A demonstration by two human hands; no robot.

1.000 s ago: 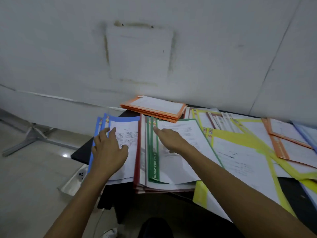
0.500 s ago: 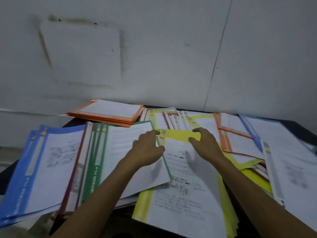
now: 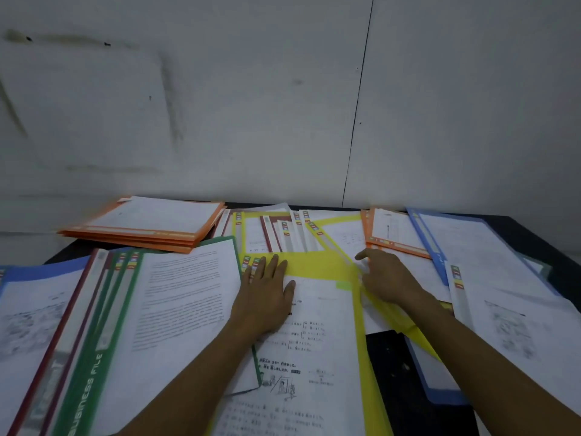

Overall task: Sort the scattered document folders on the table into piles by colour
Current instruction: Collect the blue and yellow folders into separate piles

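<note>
A yellow folder (image 3: pixel 317 265) with a printed sheet lies in the middle of the black table (image 3: pixel 396 372). My left hand (image 3: pixel 267 294) rests flat on its left part, fingers spread. My right hand (image 3: pixel 386 278) lies on its right edge with fingers curled; whether it grips the edge I cannot tell. To the left lie green folders (image 3: pixel 94 372), red ones under them, and blue folders (image 3: pixel 37 275). An orange pile (image 3: pixel 151 228) sits at the back left. More yellow, red, orange (image 3: pixel 396 243) and blue folders (image 3: pixel 437 243) are scattered behind and to the right.
A white wall (image 3: pixel 283 105) rises directly behind the table. A blue folder (image 3: pixel 440 388) sticks out near the table's front edge at the right, beside a bare black patch.
The view has swung right. Both hands left the blue and green folders at the left and came onto the yellow folder in the middle; the right hand shifted to its right edge.
</note>
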